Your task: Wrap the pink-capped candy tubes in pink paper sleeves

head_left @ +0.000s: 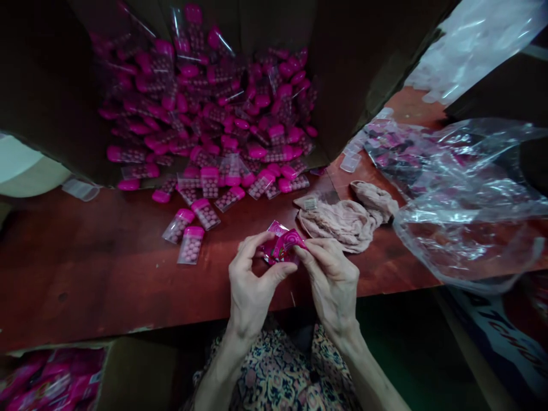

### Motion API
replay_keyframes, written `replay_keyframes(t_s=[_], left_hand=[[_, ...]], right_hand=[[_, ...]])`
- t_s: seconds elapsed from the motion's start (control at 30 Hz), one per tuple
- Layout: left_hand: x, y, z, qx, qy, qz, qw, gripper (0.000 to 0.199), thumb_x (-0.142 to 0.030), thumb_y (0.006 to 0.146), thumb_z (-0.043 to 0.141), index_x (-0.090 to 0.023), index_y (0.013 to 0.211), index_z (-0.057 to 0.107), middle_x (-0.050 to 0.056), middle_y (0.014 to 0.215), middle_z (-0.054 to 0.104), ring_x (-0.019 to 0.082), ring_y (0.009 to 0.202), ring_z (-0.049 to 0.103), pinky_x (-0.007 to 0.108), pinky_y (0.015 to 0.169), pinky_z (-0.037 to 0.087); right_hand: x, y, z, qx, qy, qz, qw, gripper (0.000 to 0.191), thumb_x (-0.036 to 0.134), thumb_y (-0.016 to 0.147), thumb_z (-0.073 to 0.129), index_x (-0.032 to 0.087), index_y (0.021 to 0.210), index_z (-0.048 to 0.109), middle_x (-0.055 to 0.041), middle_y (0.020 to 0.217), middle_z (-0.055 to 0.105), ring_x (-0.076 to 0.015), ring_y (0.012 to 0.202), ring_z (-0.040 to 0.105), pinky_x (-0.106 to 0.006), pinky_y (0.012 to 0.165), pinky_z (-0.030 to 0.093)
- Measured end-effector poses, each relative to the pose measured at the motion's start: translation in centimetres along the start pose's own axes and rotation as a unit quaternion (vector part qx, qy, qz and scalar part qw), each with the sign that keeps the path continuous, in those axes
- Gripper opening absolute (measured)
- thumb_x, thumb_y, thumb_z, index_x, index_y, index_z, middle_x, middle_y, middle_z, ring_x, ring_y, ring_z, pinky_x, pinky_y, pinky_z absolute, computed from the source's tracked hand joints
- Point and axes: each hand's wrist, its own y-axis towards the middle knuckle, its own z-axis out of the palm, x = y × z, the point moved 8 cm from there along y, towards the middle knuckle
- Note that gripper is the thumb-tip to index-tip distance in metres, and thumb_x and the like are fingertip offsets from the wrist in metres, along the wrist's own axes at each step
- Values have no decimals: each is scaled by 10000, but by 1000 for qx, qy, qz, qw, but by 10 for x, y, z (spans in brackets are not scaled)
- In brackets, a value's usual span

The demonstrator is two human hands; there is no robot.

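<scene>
Pink packet (282,245) sits pinched in front of us, held by our left hand (250,285) and right hand (331,282) just above the desk (85,274). Ahead of our hands, small pink-capped packs (205,214) spill from a cardboard box (363,74); to the right lie a crumpled beige stocking (346,220) and a plastic bag (466,200).

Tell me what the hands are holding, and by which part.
A small pink printed packet, pinched at its opposite ends by the left hand and right hand.
</scene>
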Motion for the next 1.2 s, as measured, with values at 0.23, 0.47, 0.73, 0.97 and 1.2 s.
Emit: replay_keyframes(t_s=[0.23, 0.47, 0.73, 0.97, 1.2], left_hand=[[15, 5, -2, -60, -239, -118, 962, 33, -174, 647, 737, -184, 624, 716, -33, 580, 621, 88, 561, 526, 199, 577, 440], [32, 2, -40, -147, -294, -185, 926, 129, -201, 542, 804, -155, 592, 694, -21, 579, 668, 79, 542, 567, 201, 601, 461], [33, -10, -134, -313, -300, -131, 892, 234, -303, 512, 843, -180, 648, 697, -41, 621, 697, 82, 561, 608, 193, 619, 494], [33, -9, -155, -342, -333, -97, 874, 153, -280, 630, 786, -172, 692, 699, -25, 670, 712, 96, 633, 641, 209, 679, 504], [47, -10, -145, -350, -382, -123, 846, 122, -245, 652, 773, -161, 667, 686, -23, 629, 702, 83, 571, 632, 191, 620, 507]], right_hand=[[15, -6, 19, 56, 85, 66, 993, 59, 202, 797, 644, 219, 762, 689, 11, 687, 628, -150, 649, 570, -276, 606, 471], [42, -3, 54, 195, 49, 22, 979, 356, 316, 913, 471, 186, 596, 568, 15, 564, 524, -118, 526, 483, -235, 485, 364], [74, 8, 135, 238, -132, -67, 960, 334, 415, 910, 462, 163, 786, 642, -73, 671, 662, -183, 574, 590, -293, 545, 398], [68, -10, 179, 240, -135, -32, 961, 299, 373, 822, 595, 105, 955, 603, -170, 861, 670, -268, 764, 628, -358, 640, 437], [44, 20, 149, 257, 32, 90, 962, 260, 303, 741, 661, 127, 909, 569, -43, 736, 652, -151, 644, 615, -264, 587, 478]])
